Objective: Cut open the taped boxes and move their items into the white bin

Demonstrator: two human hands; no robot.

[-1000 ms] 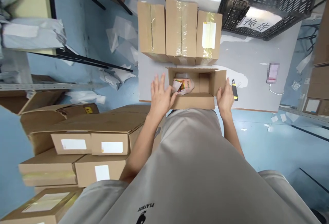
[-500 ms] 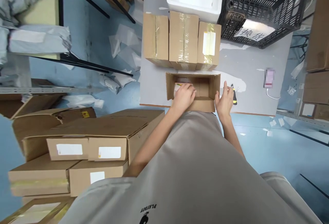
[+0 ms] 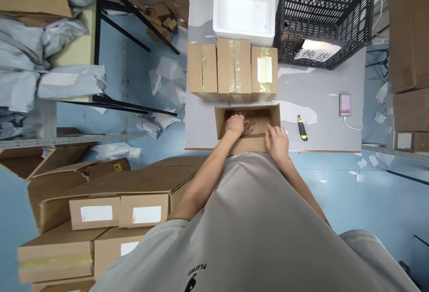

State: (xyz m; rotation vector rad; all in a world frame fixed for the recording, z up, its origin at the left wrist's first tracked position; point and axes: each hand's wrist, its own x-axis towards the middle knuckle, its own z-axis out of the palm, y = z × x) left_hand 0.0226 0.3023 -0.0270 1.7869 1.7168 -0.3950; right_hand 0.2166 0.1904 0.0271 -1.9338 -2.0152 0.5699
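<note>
An open cardboard box (image 3: 254,144) stands at the table's front edge, close against my body. My left hand (image 3: 235,124) reaches down inside its left half, fingers curled. Just right of those fingers shows part of a shiny packet (image 3: 248,126) with reddish print; the hand covers the rest. My right hand (image 3: 277,142) rests at the box's front right corner, its fingers slightly apart and laid over the flap edge, with nothing seen in them. To the right lies a black and yellow utility knife (image 3: 302,128).
Three taped cartons (image 3: 233,70) stand in a row behind the box. Beyond them are a white foam bin (image 3: 244,32) and a black plastic crate (image 3: 323,26). A phone (image 3: 345,104) on a cable lies right. Stacked cartons (image 3: 114,184) fill the lower left.
My right hand has come in from beside the box onto its front right corner. The left hand has gone deeper in, and reddish print now shows beside it. The view has shifted slightly.
</note>
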